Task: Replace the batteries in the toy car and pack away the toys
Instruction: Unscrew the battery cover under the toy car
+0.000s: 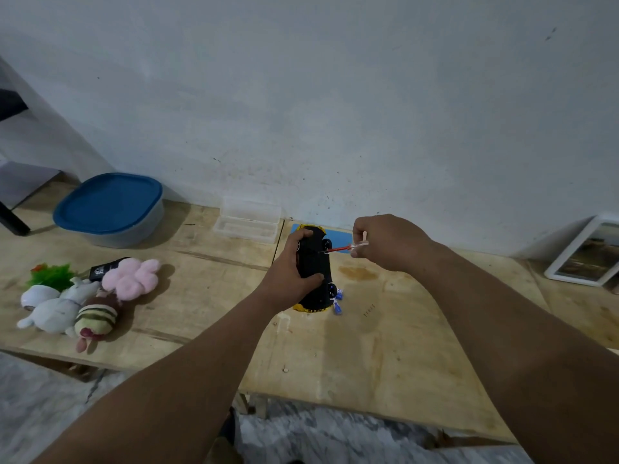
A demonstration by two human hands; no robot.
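Toy car is flipped upside down on the wooden table, black underside up, yellow body peeking out at both ends. Left hand wraps round it w/ fingers curled over the chassis. Right hand pinches a small red-handled screwdriver, tip touching the underside. Couple of batteries lie right beside the car's near end. Plush toys piled well off to the left, blue-lidded container behind them.
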